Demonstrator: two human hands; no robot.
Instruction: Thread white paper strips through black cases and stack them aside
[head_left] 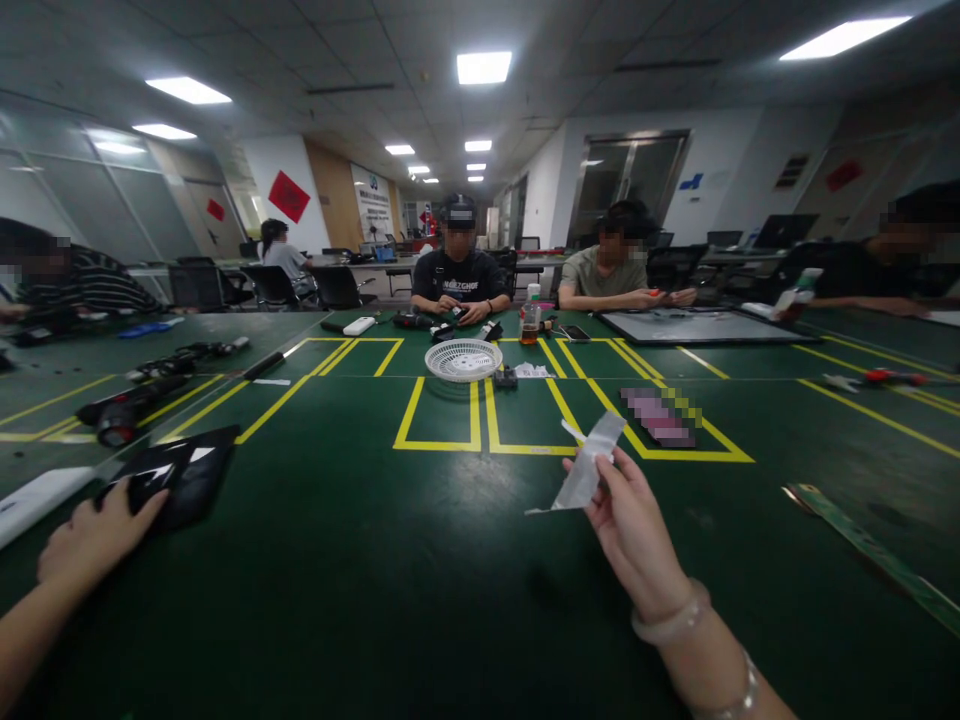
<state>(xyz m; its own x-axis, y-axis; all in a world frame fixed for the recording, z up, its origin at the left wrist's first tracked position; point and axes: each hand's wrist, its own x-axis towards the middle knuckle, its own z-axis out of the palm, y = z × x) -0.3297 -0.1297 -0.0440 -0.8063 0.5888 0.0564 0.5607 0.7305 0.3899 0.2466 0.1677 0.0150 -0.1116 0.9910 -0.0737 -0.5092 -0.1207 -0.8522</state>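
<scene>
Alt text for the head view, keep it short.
The person's right hand pinches a silver foil packet above a green table marked with yellow tape, while the left hand rests on a glossy black pouch. A white round grille lies mid-table; other people sit around it.

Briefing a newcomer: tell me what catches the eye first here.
The right hand holds a silvery packet over the green table, right of centre. The left hand rests on a glossy black pouch at the left; a white grille lies mid-table among yellow lines.
</scene>
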